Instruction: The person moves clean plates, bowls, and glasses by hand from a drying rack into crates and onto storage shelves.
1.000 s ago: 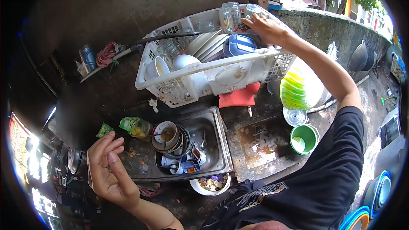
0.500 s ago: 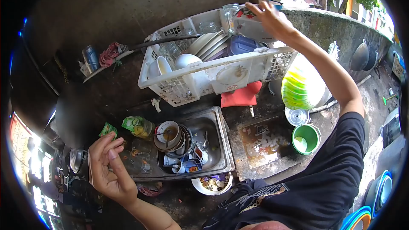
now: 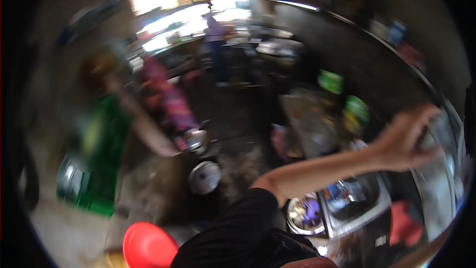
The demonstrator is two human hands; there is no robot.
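Observation:
The picture is heavily blurred by motion. My left hand (image 3: 404, 141) is stretched out to the right with its fingers spread and nothing in it. It hovers above the steel sink (image 3: 369, 213) full of dirty dishes and next to the white dish basket (image 3: 439, 188) at the right edge. Whether it touches the basket I cannot tell. My black sleeve (image 3: 238, 233) fills the bottom middle. A skin-coloured strip at the lower right edge may be my right arm; the right hand itself is out of view.
A blurred person in green (image 3: 106, 129) stands at the left with an arm reaching toward metal pots (image 3: 203, 176) on the floor. A green crate (image 3: 91, 188), a red round object (image 3: 146, 245), a bowl of scraps (image 3: 305, 213) and a red cloth (image 3: 404, 226) are nearby.
The view has swung sharply left, away from the basket and toward the room. The right hand that was lifting a cup from the basket has left the view. My left hand now reaches out over the sink.

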